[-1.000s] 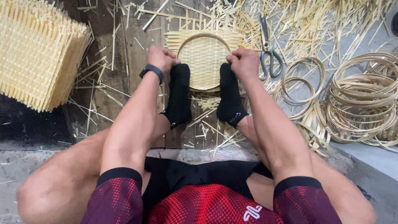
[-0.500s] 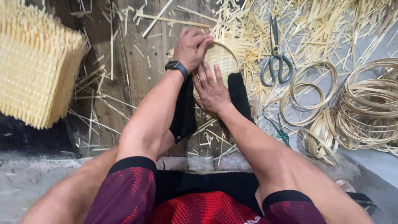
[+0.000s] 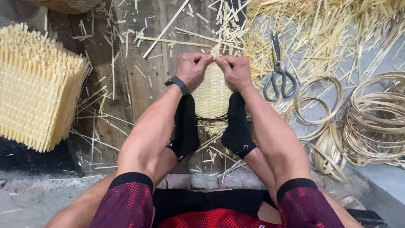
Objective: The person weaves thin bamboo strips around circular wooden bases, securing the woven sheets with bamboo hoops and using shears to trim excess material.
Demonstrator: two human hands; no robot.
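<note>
A small round woven bamboo basket (image 3: 212,99) lies on the wooden boards, held between my two black-socked feet. My left hand (image 3: 192,69), with a black watch on the wrist, and my right hand (image 3: 235,71) meet at the basket's far rim. Both pinch the rim there with closed fingers, thumbs nearly touching. The far part of the basket is hidden under my hands.
A stack of woven bamboo mats (image 3: 38,88) stands at the left. Scissors (image 3: 278,69) lie right of my hands among loose bamboo strips (image 3: 320,38). Coiled bamboo hoops (image 3: 375,122) are piled at the right. A stone ledge runs under my legs.
My hands have moved from the sides of the basket to its far rim and come together there. The view has shifted so the basket sits nearer the middle.
</note>
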